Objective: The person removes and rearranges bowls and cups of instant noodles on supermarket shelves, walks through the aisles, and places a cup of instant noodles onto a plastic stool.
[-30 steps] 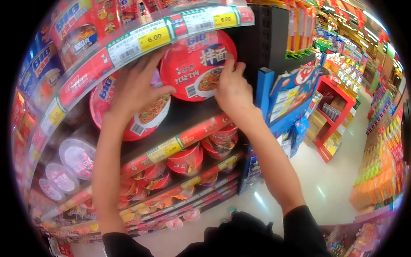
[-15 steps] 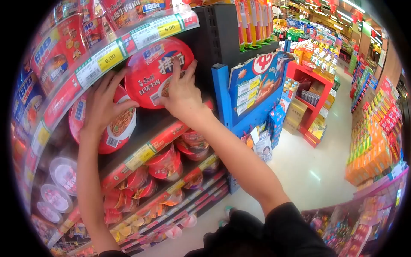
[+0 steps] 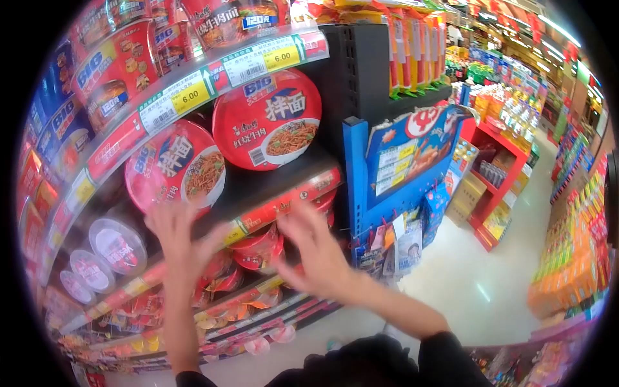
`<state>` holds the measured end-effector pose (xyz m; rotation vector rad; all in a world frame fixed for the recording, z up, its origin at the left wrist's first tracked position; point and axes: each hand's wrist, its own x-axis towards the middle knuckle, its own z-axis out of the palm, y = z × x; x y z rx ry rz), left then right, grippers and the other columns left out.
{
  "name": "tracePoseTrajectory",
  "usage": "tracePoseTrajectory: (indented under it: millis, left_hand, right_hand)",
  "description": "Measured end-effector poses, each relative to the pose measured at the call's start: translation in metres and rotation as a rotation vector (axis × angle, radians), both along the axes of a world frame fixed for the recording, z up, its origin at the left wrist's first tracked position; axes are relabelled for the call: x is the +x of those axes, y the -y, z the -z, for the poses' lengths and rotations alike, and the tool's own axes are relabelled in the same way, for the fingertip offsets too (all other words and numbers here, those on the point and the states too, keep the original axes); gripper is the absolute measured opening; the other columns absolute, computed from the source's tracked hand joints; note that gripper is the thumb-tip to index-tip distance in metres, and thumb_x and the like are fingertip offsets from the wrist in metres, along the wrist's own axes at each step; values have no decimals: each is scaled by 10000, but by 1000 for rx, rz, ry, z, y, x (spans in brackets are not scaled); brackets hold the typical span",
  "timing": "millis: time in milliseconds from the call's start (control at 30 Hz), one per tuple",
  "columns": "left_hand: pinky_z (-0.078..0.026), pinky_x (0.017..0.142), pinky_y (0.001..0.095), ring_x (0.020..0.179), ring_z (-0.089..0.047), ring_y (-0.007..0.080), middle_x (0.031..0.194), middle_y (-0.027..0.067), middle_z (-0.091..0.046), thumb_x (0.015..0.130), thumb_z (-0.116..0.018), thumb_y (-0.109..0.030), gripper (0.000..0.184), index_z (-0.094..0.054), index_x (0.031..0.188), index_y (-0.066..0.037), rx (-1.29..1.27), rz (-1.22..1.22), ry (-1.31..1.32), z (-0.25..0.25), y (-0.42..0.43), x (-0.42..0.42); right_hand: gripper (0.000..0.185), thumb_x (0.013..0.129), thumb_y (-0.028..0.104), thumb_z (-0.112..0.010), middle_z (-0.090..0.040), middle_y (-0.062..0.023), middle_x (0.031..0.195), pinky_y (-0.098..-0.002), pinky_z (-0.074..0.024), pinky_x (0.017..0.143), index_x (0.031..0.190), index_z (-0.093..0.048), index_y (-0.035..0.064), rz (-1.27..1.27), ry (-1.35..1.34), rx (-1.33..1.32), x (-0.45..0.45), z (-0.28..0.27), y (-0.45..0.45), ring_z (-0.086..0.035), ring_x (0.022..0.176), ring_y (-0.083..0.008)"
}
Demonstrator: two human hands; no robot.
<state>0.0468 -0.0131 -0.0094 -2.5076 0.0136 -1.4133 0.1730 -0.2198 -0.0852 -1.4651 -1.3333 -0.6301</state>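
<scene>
Two large red noodle bowls stand on edge on the shelf, lids facing me: one at the left (image 3: pixel 158 155) and one nearer the black end panel (image 3: pixel 248 106). My left hand (image 3: pixel 180 238), blurred, is just below the left bowl with its fingers apart, holding nothing. Blurred as well, my right hand (image 3: pixel 313 255) hovers in front of the lower shelf edge, fingers spread and holding nothing. Behind the hands, smaller red noodle bowls (image 3: pixel 255 250) sit on the lower shelf. A price strip (image 3: pixel 277 55) runs along the shelf edge above the two big bowls.
White-lidded tubs (image 3: pixel 116 246) stand at the left. Tall red noodle buckets (image 3: pixel 116 71) fill the upper shelf. A blue rack (image 3: pixel 356 180) with hanging packets adjoins the shelf end. Farther right are a red display stand (image 3: pixel 500 216), an aisle floor and stacked orange boxes (image 3: pixel 564 274).
Both hands have come off the two big red bowls and moved down toward me. The bowls remain upright on the shelf. The view has swung back a little to the left.
</scene>
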Motion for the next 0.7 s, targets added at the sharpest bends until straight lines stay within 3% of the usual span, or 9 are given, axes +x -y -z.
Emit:
tracePoseTrajectory:
  millis: [67, 100, 133, 200, 267, 367, 467, 533, 700]
  left_hand:
    - [-380, 849, 468, 878, -510, 308, 912, 76, -562, 611, -864, -358, 560, -617, 1043, -101, -97, 132, -100, 52, 24, -32]
    - [-343, 780, 445, 791, -509, 267, 876, 47, -577, 597, -874, -342, 591, -627, 1087, -124, -162, 284, -1, 89, 36, -38]
    - [-355, 770, 439, 791, -502, 268, 867, 43, -591, 583, -882, -375, 609, -634, 1081, -126, -313, 242, -197, 147, 39, -60]
    - [-437, 827, 445, 859, -572, 334, 964, 106, -646, 680, -845, -275, 493, -648, 1093, -90, -819, 168, -369, 228, 86, -73]
    - [-459, 872, 439, 969, -603, 359, 1033, 147, -658, 760, -779, -261, 364, -665, 1047, -68, -1022, 133, -645, 347, 102, -96]
    - [-501, 842, 389, 926, -624, 287, 1064, 157, -644, 825, -745, -361, 435, -647, 1095, -35, -1269, -68, -1001, 486, 137, -172]
    - [-498, 857, 386, 951, -623, 295, 1070, 162, -648, 835, -733, -354, 424, -643, 1099, -35, -1479, -318, -1242, 536, 146, -196]
    - [-495, 867, 385, 968, -622, 300, 1073, 165, -651, 842, -725, -350, 417, -641, 1102, -35, -1622, -467, -1312, 549, 152, -200]
    - [-489, 892, 381, 1009, -621, 313, 1082, 172, -658, 859, -705, -339, 400, -634, 1109, -36, -1828, -597, -1250, 561, 166, -199]
  right_hand:
    - [634, 817, 172, -737, -382, -281, 1388, -434, -450, 983, 1350, -446, -7, -169, -100, -131, -20, 58, 29, -500, 1176, -436]
    - [619, 824, 177, -734, -399, -267, 1372, -432, -452, 980, 1346, -456, -4, -246, -228, -225, -31, 95, 44, -506, 1170, -426]
    - [616, 835, 190, -730, -397, -260, 1368, -429, -458, 972, 1352, -452, 3, -220, -342, -319, -39, 127, 59, -513, 1159, -413]
    - [609, 853, 211, -722, -383, -253, 1372, -424, -469, 955, 1359, -447, 15, -158, -474, -480, -46, 189, 93, -529, 1132, -394]
    - [605, 862, 224, -717, -360, -256, 1384, -423, -473, 947, 1361, -441, 21, -121, -570, -593, -50, 244, 133, -533, 1125, -391]
    - [596, 855, 235, -724, -363, -264, 1368, -437, -488, 932, 1338, -449, 21, -9, -748, -743, -49, 273, 198, -558, 1097, -402]
    - [585, 840, 231, -732, -372, -260, 1354, -443, -511, 905, 1315, -461, 24, 232, -688, -713, -43, 315, 245, -600, 1027, -389]
    - [575, 834, 223, -733, -379, -251, 1346, -438, -519, 889, 1306, -469, 29, 269, -837, -646, -33, 327, 258, -612, 1004, -378]
    - [557, 834, 215, -727, -398, -231, 1334, -429, -523, 850, 1300, -477, 40, 304, -866, -561, 1, 319, 260, -618, 1012, -357]
